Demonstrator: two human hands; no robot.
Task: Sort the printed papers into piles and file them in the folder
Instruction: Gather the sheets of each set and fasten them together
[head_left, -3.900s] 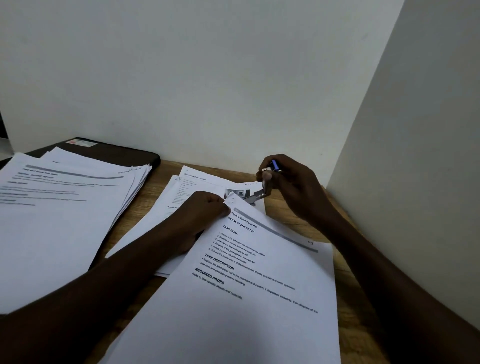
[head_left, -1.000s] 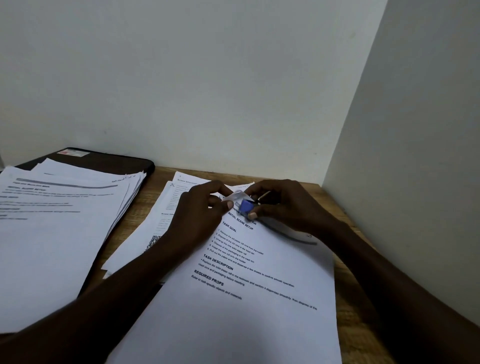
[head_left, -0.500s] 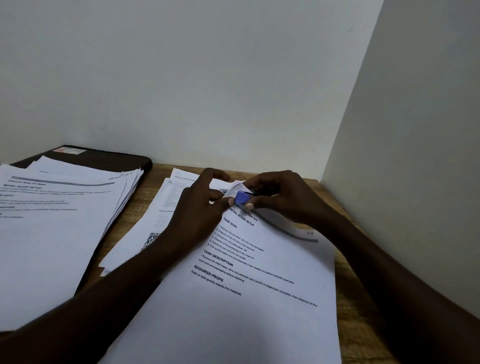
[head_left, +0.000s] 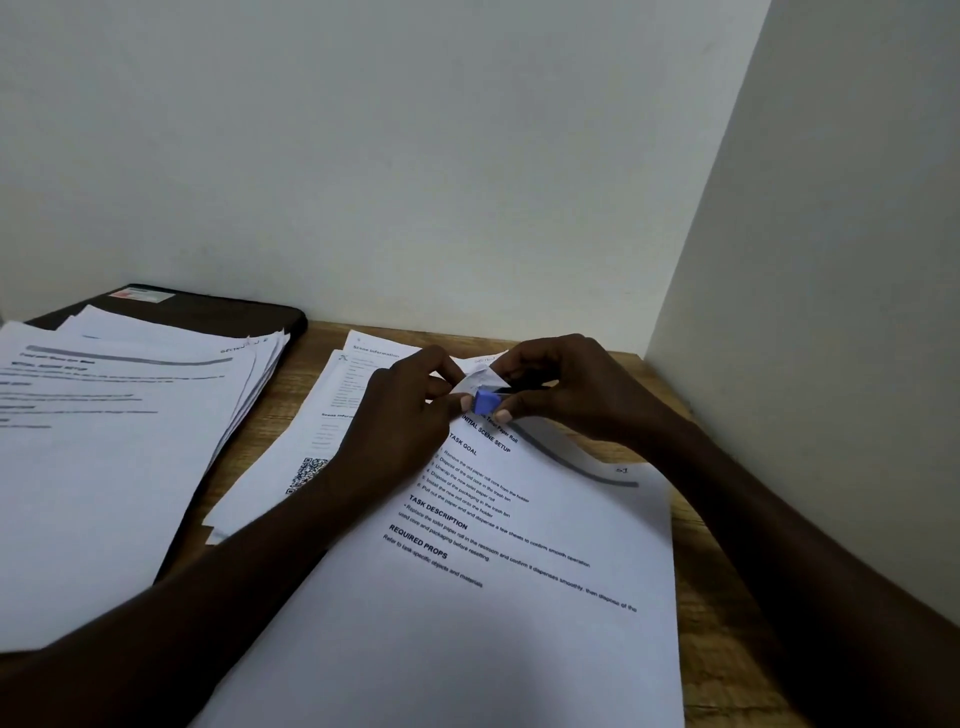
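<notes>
Head view: left hand (head_left: 410, 410) pinches raised corner (head_left: 474, 383) of front sheets (head_left: 519, 597) on desk (head_left: 727, 649); right hand (head_left: 566, 395) pinches small blue tool (head_left: 487, 401) against it. Risk: a hard pull tears the corner, or loose pages skew. Folder (head_left: 218, 312) lies left, under another pile (head_left: 104, 441).

A wooden desk (head_left: 727, 649) fills the corner where a plain back wall (head_left: 389, 156) meets a pale right wall (head_left: 831, 260), in dim light.
</notes>
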